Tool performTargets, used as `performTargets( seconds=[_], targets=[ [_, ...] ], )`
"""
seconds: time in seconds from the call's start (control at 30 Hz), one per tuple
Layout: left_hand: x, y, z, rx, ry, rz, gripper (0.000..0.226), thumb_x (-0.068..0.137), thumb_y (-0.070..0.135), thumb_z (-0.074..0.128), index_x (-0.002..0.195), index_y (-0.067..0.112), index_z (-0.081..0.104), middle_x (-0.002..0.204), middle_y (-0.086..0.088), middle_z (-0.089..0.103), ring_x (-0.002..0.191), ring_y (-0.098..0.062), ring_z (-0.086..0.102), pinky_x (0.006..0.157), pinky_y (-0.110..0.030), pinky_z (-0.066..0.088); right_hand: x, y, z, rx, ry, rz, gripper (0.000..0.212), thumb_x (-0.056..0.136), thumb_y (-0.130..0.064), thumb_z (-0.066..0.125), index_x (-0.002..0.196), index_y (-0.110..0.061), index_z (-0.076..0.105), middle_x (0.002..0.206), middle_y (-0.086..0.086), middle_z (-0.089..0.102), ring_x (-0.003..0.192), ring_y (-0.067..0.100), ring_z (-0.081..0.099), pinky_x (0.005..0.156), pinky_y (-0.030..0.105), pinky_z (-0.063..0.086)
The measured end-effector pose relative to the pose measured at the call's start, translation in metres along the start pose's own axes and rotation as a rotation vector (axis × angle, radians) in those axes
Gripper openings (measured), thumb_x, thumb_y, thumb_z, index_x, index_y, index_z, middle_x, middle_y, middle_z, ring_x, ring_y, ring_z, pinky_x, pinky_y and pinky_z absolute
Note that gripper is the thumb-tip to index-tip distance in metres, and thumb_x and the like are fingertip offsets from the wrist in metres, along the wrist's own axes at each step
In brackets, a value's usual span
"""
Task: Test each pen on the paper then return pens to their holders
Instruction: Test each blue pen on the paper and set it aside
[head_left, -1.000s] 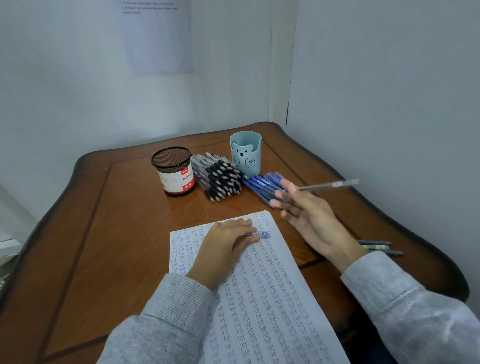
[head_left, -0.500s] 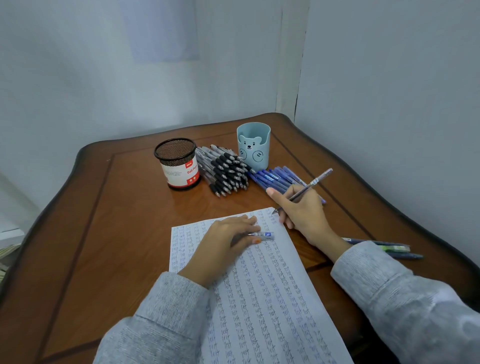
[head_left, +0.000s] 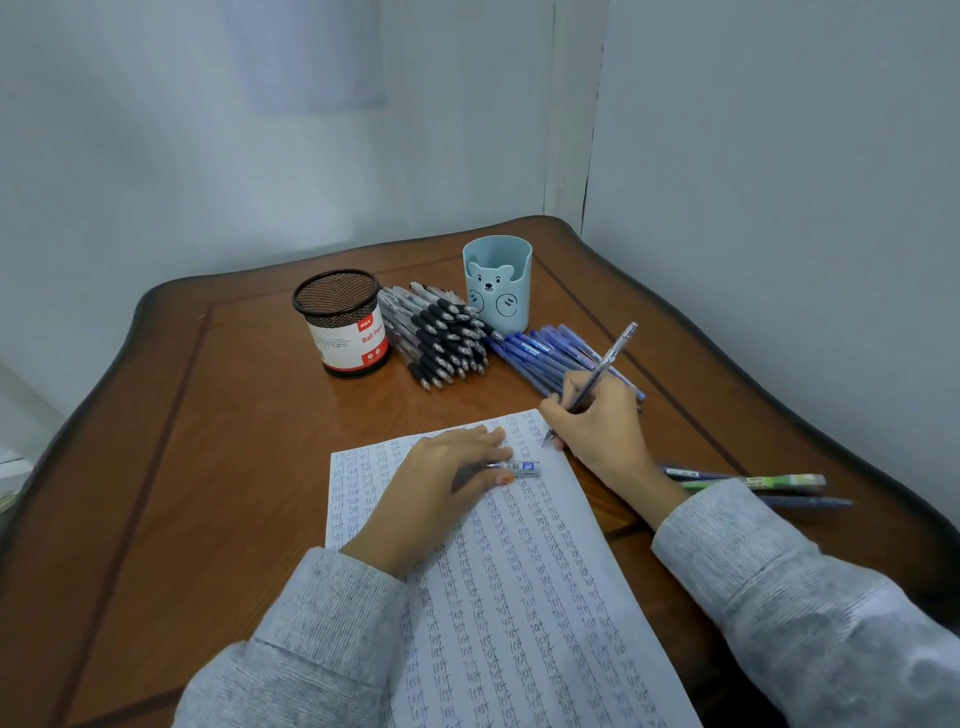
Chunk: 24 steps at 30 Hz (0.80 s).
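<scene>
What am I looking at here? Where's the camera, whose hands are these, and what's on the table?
There is no machine here. A person works with bare hands, and the one camera sits on their head, looking forward and down.

The right hand grips a pen with its tip at the top right edge of the paper, which is filled with rows of the word "test". The left hand rests on the paper and pinches a small pen cap.

On the wooden table stand a black mesh holder and a blue bear holder. A pile of black-grip pens lies between them, and a row of blue pens lies beside the bear holder. Three loose pens lie by the right sleeve.
</scene>
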<state>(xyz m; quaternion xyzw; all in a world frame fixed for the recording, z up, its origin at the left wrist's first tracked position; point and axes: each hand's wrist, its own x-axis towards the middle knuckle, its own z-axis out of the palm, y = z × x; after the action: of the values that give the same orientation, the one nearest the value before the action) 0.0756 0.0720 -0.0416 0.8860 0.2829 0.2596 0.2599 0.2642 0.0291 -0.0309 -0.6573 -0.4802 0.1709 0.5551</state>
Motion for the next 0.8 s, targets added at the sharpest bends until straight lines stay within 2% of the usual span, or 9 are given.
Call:
performTargets(
  seconds=[0.13, 0.23, 0.33, 0.47, 0.6, 0.73, 0.8],
  targets=[
    [0.0003, 0.001, -0.0002, -0.004, 0.0, -0.007, 0.031, 0.084, 0.031, 0.068, 0.113, 0.019, 0.071, 0.127, 0.005, 0.063, 0.123, -0.002, 0.051, 0.105, -0.01, 0.031, 0.001, 0.0003, 0.0, 0.006, -0.008, 0.013, 0.025, 0.082, 0.006, 0.06, 0.06, 0.002, 0.049, 0.057, 0.027, 0.055, 0.042, 0.016, 0.061, 0.053, 0.031, 0.05],
    [0.0009, 0.0011, -0.0009, 0.005, -0.009, -0.006, 0.032, 0.084, 0.031, 0.068, 0.113, 0.019, 0.071, 0.126, 0.005, 0.063, 0.122, -0.003, 0.052, 0.104, -0.009, 0.031, 0.0012, 0.0, 0.0012, 0.004, -0.032, 0.006, 0.028, 0.082, 0.006, 0.06, 0.058, -0.002, 0.049, 0.055, 0.016, 0.054, 0.042, 0.013, 0.061, 0.053, 0.03, 0.051],
    [0.0009, 0.0018, -0.0008, -0.001, -0.008, -0.006, 0.031, 0.084, 0.029, 0.069, 0.113, 0.017, 0.071, 0.126, 0.004, 0.063, 0.121, -0.003, 0.052, 0.104, -0.009, 0.032, 0.0017, 0.0011, 0.0008, -0.007, -0.024, 0.005, 0.032, 0.082, 0.006, 0.059, 0.057, -0.006, 0.046, 0.055, 0.016, 0.052, 0.043, 0.013, 0.062, 0.056, 0.038, 0.052],
    [0.0003, 0.0019, -0.0007, -0.003, -0.009, -0.013, 0.031, 0.084, 0.03, 0.069, 0.113, 0.018, 0.071, 0.126, 0.005, 0.063, 0.122, -0.002, 0.051, 0.106, -0.011, 0.033, 0.0005, 0.0001, 0.0003, -0.009, -0.05, 0.007, 0.031, 0.083, 0.009, 0.058, 0.057, -0.004, 0.046, 0.056, 0.018, 0.048, 0.04, 0.012, 0.059, 0.044, 0.022, 0.046],
    [0.0001, 0.0028, -0.0015, -0.004, -0.008, -0.008, 0.031, 0.084, 0.03, 0.069, 0.112, 0.018, 0.071, 0.126, 0.005, 0.063, 0.121, -0.002, 0.052, 0.106, -0.014, 0.035, 0.0018, 0.0014, 0.0006, -0.008, -0.019, 0.029, 0.032, 0.083, 0.007, 0.059, 0.057, -0.006, 0.045, 0.057, 0.017, 0.049, 0.042, 0.015, 0.06, 0.053, 0.03, 0.052],
    [-0.0002, 0.0035, -0.0021, -0.006, -0.007, -0.013, 0.031, 0.084, 0.03, 0.068, 0.113, 0.019, 0.071, 0.126, 0.005, 0.063, 0.122, -0.004, 0.052, 0.107, -0.021, 0.037, 0.0021, 0.0016, 0.0014, -0.029, -0.031, 0.029, 0.029, 0.083, 0.008, 0.057, 0.059, -0.004, 0.046, 0.055, 0.017, 0.048, 0.042, 0.017, 0.06, 0.045, 0.022, 0.046],
    [-0.0002, 0.0035, -0.0019, -0.007, -0.009, -0.015, 0.031, 0.084, 0.032, 0.068, 0.113, 0.02, 0.071, 0.127, 0.006, 0.063, 0.123, -0.003, 0.052, 0.108, -0.021, 0.036, 0.0023, 0.0022, 0.0019, -0.042, -0.022, 0.023, 0.026, 0.083, 0.008, 0.057, 0.059, 0.0, 0.048, 0.055, 0.022, 0.047, 0.044, 0.023, 0.06, 0.046, 0.029, 0.047]
  ],
)
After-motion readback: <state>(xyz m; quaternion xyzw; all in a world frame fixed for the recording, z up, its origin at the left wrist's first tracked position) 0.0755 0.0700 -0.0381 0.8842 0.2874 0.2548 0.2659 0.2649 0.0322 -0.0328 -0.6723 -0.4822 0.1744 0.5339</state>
